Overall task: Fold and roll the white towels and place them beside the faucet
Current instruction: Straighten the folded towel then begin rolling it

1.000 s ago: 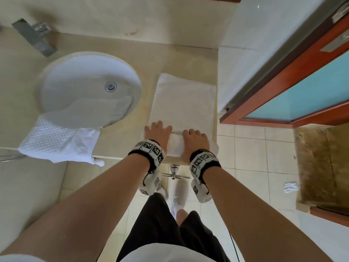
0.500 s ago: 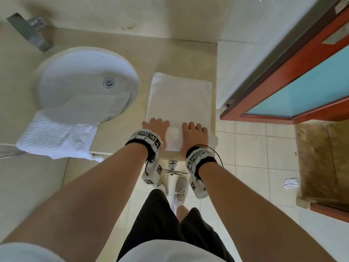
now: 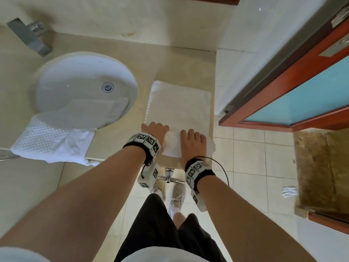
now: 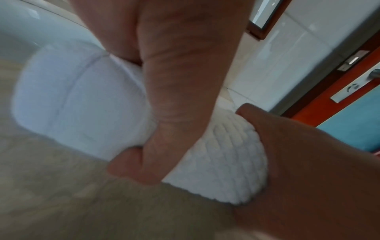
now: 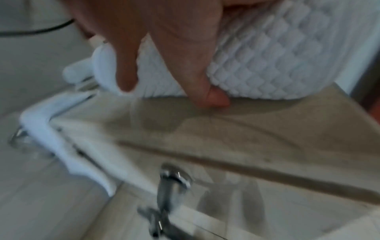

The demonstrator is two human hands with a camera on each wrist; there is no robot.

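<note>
Since the earlier frames the roll has thickened and crept a little further up the towel (image 3: 179, 108), both hands riding with it away from the counter (image 3: 170, 69) edge. The left hand (image 3: 155, 130) and right hand (image 3: 191, 141) lie side by side over the rolled end, fingers curled over its top and thumbs tucked under its near side, so each grips the roll. This looks like the rolling step, about a third done; the next move calls for even pressure from both hands so the roll stays tight and straight. The towel is soft, white, with a quilted waffle weave, folded into a long strip beside the round sink (image 3: 85, 82). A second towel (image 3: 56, 133) drapes from the sink's rim. The faucet (image 3: 28, 36) is flat, angular metal, well apart.
</note>
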